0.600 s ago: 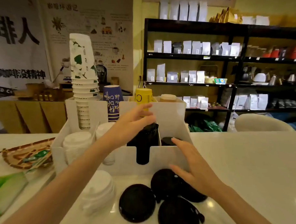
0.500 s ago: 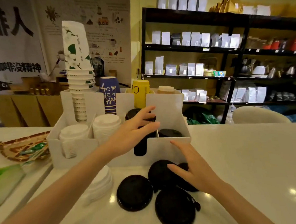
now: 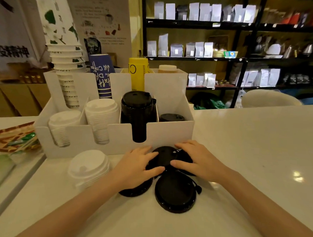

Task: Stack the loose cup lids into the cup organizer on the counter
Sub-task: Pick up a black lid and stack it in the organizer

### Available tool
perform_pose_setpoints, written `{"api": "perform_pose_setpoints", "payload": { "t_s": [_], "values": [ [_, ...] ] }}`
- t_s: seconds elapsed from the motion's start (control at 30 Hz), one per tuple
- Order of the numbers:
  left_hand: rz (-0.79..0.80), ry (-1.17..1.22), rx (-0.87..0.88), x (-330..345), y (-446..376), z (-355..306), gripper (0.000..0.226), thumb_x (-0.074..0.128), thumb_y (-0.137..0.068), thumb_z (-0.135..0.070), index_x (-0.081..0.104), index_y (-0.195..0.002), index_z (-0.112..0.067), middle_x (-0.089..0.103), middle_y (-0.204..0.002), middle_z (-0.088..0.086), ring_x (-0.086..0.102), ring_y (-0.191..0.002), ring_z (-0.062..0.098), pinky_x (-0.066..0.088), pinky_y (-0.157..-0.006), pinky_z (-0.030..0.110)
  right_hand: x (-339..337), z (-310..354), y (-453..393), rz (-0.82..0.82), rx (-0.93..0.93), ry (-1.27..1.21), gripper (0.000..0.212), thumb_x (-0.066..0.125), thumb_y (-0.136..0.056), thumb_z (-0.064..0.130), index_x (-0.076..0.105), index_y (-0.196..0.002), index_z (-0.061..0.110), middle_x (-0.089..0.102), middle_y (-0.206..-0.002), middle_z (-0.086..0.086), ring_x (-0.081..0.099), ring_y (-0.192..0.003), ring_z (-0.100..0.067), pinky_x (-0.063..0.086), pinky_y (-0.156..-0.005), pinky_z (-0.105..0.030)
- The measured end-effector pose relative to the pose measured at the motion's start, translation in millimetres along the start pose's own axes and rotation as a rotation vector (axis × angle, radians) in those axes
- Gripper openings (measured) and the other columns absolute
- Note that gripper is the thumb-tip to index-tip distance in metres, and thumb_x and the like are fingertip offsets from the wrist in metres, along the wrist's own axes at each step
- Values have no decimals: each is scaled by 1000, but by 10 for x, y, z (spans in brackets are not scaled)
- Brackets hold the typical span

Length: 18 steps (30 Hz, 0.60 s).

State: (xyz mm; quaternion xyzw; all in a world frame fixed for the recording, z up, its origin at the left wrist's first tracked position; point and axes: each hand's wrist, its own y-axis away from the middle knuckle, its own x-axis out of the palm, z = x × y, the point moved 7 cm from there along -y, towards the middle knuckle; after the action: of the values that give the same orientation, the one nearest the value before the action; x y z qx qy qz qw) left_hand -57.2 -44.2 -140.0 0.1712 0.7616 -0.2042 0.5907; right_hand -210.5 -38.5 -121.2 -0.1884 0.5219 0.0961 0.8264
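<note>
I see both hands down on the cluster of loose black lids on the white counter (image 3: 239, 156), just in front of the white cup organizer (image 3: 169, 134). Left hand (image 3: 138, 163): fingers spread moderately, thumb and forefinger laid against the left edge of the raised black lid (image 3: 164, 156); palm covers most of the near-left black lid (image 3: 137, 190). Right hand (image 3: 198, 161): fingers loosely splayed, thumb touching the raised lid's near-right edge, fingers draped over the far-right black lid (image 3: 184, 157). Whether the raised lid is pinched or merely touched, I cannot tell. The nearest black lid (image 3: 175, 192) lies flat, untouched. A stack of white lids (image 3: 88, 167) stands on the counter left of the hands. In the organizer's front row: two white lid stacks at left, a tall black lid stack (image 3: 137, 110), a low black lid stack (image 3: 171, 117) at far right.
</note>
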Motion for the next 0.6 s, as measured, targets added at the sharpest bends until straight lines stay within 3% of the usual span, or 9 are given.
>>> {"api": "perform_pose_setpoints", "payload": {
  "t_s": [0.17, 0.3, 0.43, 0.5, 0.6],
  "values": [
    [1, 108, 21, -10, -39, -30, 70, 54, -76, -54, 32, -135, -24, 49, -136, 0, 45, -120, 17, 37, -99, 31, 42, -5, -9, 28, -1, 11, 61, 51, -79, 57, 43, -130, 25, 52, -131, 1, 42, -118, -14, 37, -99, -32],
    [-75, 270, 5, -108, -65, -12, 68, 66, -68, -51, 45, -127, -24, 55, -128, -2, 48, -113, 11, 34, -88, 19, 24, 6, 6, 12, 10, -94, 56, 55, -79, 51, 43, -128, 28, 51, -129, 3, 41, -116, -9, 33, -94, -23],
    [-145, 406, 11, -358, -51, 43, 65, 69, -61, -53, 53, -119, -28, 57, -119, -6, 49, -105, 5, 39, -88, 21, -105, 82, 21, -46, 26, -303, 34, 59, -78, 47, 45, -109, 51, 48, -103, 29, 42, -96, 18, 34, -76, -1],
    [-182, 446, 28, -552, -35, 35, 61, 69, -60, -53, 55, -115, -30, 58, -110, -12, 51, -98, -1, 40, -84, 14, -193, 133, -6, -81, 47, -392, 43, 58, -73, 54, 47, -114, 46, 48, -102, 30, 46, -95, 16, 38, -77, -6],
    [-244, 449, 67, -905, -6, 12, 60, 66, -54, -60, 60, -108, -32, 62, -99, -16, 54, -92, -4, 44, -81, 14, -347, 214, -107, -133, 26, -472, 60, 54, -65, 61, 50, -119, 36, 58, -111, 18, 53, -102, 3, 41, -87, -22]
  ]
}}
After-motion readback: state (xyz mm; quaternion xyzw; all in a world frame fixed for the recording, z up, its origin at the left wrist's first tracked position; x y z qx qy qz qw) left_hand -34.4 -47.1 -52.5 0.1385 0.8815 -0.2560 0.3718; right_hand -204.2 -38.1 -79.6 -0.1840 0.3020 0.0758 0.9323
